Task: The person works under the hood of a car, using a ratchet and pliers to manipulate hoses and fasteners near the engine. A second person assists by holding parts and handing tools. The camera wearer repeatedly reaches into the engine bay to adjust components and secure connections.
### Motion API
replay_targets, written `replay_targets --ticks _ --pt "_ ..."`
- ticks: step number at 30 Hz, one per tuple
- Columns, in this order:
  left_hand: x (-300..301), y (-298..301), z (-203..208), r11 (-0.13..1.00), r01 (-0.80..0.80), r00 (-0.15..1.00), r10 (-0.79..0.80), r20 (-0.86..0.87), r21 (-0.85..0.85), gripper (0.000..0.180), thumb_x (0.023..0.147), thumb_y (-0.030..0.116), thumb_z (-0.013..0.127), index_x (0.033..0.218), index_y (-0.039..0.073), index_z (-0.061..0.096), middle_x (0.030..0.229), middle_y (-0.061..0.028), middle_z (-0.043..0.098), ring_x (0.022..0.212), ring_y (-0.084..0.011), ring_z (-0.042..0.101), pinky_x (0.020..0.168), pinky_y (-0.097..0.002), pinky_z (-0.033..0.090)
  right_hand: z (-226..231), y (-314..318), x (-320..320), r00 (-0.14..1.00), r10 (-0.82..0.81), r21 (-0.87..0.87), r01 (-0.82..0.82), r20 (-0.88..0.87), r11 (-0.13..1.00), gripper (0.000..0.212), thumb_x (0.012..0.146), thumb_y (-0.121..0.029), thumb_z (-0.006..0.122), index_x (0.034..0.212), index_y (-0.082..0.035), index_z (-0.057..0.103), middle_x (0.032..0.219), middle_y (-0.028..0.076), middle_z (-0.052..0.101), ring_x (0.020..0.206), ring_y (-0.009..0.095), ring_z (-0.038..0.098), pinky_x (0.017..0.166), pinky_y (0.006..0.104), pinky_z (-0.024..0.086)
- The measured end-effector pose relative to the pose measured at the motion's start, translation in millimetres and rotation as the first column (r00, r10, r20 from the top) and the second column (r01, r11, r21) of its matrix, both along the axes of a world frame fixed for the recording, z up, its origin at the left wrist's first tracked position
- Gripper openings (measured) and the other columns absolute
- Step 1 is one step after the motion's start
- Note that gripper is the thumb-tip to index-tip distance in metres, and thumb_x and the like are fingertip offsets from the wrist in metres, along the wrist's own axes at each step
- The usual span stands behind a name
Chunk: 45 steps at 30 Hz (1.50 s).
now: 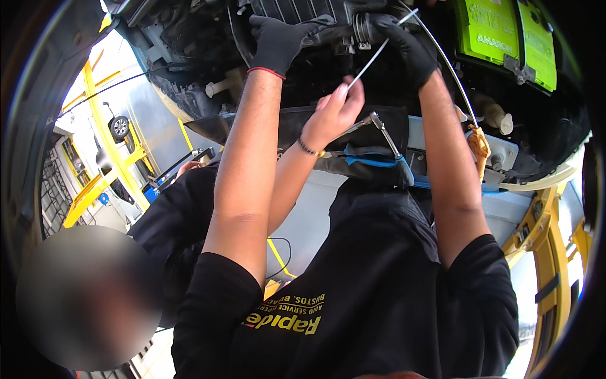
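Note:
In a black glove, my left hand (284, 41) is closed on the lower edge of a ribbed black plastic housing (303, 9) in the engine bay. My right hand (409, 49), gloved too, wraps round the end of a black corrugated hose (362, 28); its fingertips are partly hidden. Metal clamp hardware (363, 45) shows just below that hose. Between my arms, another person's bare hand (334, 117) comes in from the left, holding a thin pale rod (380, 49) that slants up across my right glove.
A ratchet (386, 134) and blue-handled pliers (379, 158) lie on the car's front edge. To the right are a bright green battery (499, 38), a pale cable (449, 66) and a tan cloth-like item (478, 146). A co-worker (173, 221) leans in at the left.

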<state>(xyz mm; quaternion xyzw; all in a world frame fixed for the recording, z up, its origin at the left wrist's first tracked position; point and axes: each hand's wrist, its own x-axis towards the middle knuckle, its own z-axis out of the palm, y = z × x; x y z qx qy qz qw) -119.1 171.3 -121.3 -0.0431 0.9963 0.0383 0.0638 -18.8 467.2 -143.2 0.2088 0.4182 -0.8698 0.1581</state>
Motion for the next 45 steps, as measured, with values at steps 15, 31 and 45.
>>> replay_targets --ticks 15,31,45 --pt "20 37 38 0.982 0.125 0.969 -0.090 -0.228 0.140 0.075 0.078 0.052 0.082 0.122 -0.001 0.052 0.088 -0.0199 0.061 0.083 -0.0317 0.063 0.077 -0.0415 0.051 -26 -8 -17 0.976 0.018 -0.056 -0.031 -0.217 0.998 0.032 0.096 -0.034 0.074 0.118 -0.011 0.073 0.107 0.001 0.072 0.098 0.013 0.064 0.085 0.0316 0.054" --pt "209 86 140 0.903 0.239 0.894 -0.348 0.282 0.357 0.045 0.094 0.046 0.065 0.096 0.002 0.070 0.087 -0.0238 0.071 0.085 -0.0439 0.069 0.077 -0.0490 0.053 82 23 185 0.944 0.228 0.265 -0.163 -0.237 0.950 0.031 0.100 -0.016 0.068 0.128 -0.001 0.062 0.107 0.000 0.065 0.095 0.007 0.057 0.083 0.0234 0.048" --pt "291 36 230 0.889 0.423 0.835 -0.308 -0.456 0.174 0.051 0.087 0.027 0.078 0.128 0.002 0.060 0.119 -0.0215 0.066 0.115 -0.0420 0.062 0.097 -0.0506 0.048 109 73 255 0.839 0.530 0.471 -0.421 -0.123 0.775 0.029 0.102 -0.018 0.066 0.122 0.002 0.064 0.106 0.007 0.071 0.098 0.012 0.063 0.091 0.0294 0.051"
